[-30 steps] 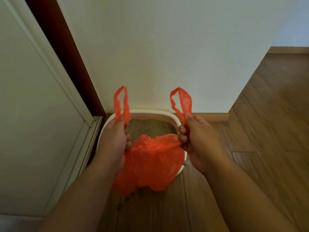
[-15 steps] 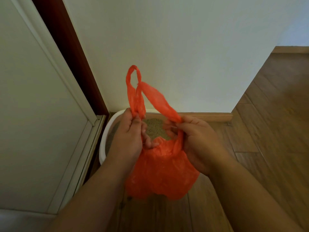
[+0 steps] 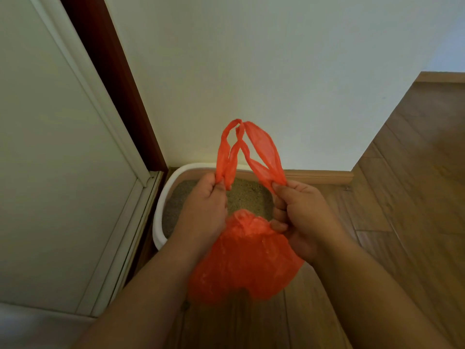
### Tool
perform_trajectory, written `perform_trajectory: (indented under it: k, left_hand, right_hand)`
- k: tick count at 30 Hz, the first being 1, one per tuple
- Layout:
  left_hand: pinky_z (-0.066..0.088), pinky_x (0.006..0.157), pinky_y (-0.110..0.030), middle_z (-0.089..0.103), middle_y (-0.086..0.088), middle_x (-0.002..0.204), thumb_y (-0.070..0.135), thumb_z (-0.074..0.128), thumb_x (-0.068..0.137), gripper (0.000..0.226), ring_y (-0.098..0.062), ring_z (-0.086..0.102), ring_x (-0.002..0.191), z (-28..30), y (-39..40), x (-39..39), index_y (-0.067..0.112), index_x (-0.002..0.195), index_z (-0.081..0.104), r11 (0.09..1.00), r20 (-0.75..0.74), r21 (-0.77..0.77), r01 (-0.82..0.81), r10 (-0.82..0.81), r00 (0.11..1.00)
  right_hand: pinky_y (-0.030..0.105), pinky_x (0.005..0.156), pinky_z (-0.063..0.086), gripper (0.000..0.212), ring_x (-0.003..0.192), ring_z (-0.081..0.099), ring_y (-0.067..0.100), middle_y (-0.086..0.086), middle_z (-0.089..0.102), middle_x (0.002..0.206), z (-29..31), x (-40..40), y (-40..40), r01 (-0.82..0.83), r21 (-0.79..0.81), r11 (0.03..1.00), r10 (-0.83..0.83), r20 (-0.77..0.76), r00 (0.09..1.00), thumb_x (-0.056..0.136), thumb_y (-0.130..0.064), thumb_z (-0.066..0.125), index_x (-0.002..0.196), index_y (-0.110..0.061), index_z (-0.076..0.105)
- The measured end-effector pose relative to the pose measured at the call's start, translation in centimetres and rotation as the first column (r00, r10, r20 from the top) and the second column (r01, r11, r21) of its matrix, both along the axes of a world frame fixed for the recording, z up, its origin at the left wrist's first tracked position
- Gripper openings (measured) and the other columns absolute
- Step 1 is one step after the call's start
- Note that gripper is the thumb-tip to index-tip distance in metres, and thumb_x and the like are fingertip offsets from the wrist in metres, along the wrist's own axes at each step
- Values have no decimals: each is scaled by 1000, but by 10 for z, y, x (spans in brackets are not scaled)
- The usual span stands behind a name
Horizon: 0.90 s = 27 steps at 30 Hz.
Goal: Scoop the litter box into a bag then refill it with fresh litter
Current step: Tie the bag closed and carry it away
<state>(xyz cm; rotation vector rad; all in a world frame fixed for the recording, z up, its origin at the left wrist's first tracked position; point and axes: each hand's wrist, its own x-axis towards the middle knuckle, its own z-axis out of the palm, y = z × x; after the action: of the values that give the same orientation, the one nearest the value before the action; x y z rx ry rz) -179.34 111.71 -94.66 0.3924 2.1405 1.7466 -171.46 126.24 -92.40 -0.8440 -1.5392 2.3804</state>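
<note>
Since a second ago both hands have crossed the handles and pulled a first knot down onto the bag (image 3: 245, 260). Left hand (image 3: 205, 210) pinches one handle (image 3: 226, 157) between thumb and fingers; right hand (image 3: 305, 217) pinches the other handle (image 3: 264, 152). Bag hangs near, over the floor (image 3: 402, 197), just before the litter box (image 3: 161, 210). Judged: cross the loops again, pull evenly outward, keep it upright.

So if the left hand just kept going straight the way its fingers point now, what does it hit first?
Probably the white wall behind the litter box. The left hand points up and away, pinching a bag handle; depth is unclear.
</note>
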Motion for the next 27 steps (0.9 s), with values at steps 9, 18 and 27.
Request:
perform_trajectory:
  k: [9, 18, 27]
  left_hand:
    - [39, 56, -12, 59, 21, 65, 26, 46, 106, 26, 4, 49, 56, 27, 3, 28, 45, 108, 65, 968, -260, 28, 250, -235, 937]
    - [48, 67, -13, 70, 16, 72, 2, 56, 101, 58, 3, 62, 65, 23, 1, 14, 36, 147, 48, 946, -214, 29, 323, -309, 927]
    - [60, 70, -36, 76, 11, 81, 40, 74, 90, 20, -4, 72, 67, 19, -2, 9, 38, 102, 58, 983, -282, -163, 86, -130, 950]
  right_hand:
    - [27, 47, 22, 38, 51, 30, 9, -3, 37, 62, 3, 2, 6, -125, 162, 979, 124, 18, 992, 88, 4, 44, 64, -23, 58]
    - [40, 75, 46, 19, 83, 58, 25, 23, 65, 93, 7, 12, -4, -476, 220, 852, 503, -85, 860, 91, 8, 50, 98, 2, 67]
    - [25, 55, 49, 27, 70, 68, 7, 3, 77, 91, 5, 5, -14, -234, 269, 934, 266, -87, 960, 105, -26, 53, 99, -10, 74]
